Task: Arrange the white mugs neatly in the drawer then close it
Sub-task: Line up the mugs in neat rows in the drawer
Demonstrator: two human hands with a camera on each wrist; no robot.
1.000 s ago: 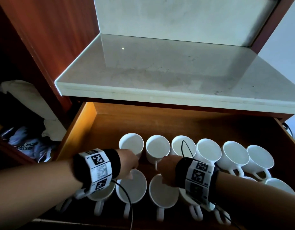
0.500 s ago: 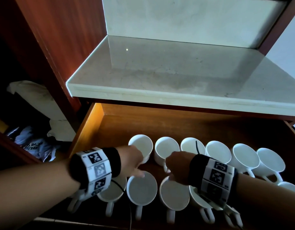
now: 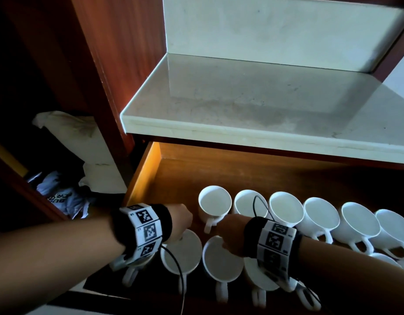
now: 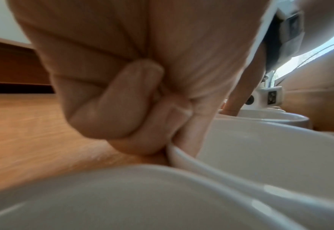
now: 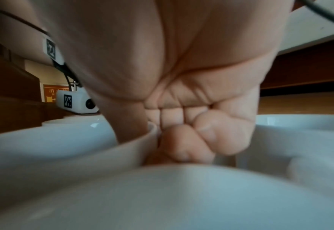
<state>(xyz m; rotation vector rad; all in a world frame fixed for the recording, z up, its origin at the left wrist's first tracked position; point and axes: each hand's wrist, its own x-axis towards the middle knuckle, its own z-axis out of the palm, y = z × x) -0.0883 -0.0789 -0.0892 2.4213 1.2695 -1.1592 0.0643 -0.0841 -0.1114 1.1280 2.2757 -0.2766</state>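
A wooden drawer (image 3: 148,169) stands pulled out and holds two rows of white mugs, several in the back row (image 3: 285,212) and several in front, handles toward me. My left hand (image 3: 185,228) pinches the far rim of a front-row mug (image 3: 182,255). In the left wrist view the left hand (image 4: 162,140) has its fingers curled outside that mug's rim (image 4: 241,140). My right hand (image 3: 223,235) pinches the far rim of the neighbouring front mug (image 3: 221,262). The right hand (image 5: 158,135) has its thumb inside that mug (image 5: 63,147) and its fingers outside.
A pale stone counter (image 3: 242,105) overhangs the back of the drawer. To the left is a dark open cupboard with crumpled cloth and bags (image 3: 64,196). Bare drawer floor (image 3: 242,173) lies behind the back row. Wrist cables (image 3: 173,264) hang over the front mugs.
Both hands have drawn back slightly from the back-row mugs and now pinch the far rims of two front-row mugs. My view has swung left, so the drawer sits further right.
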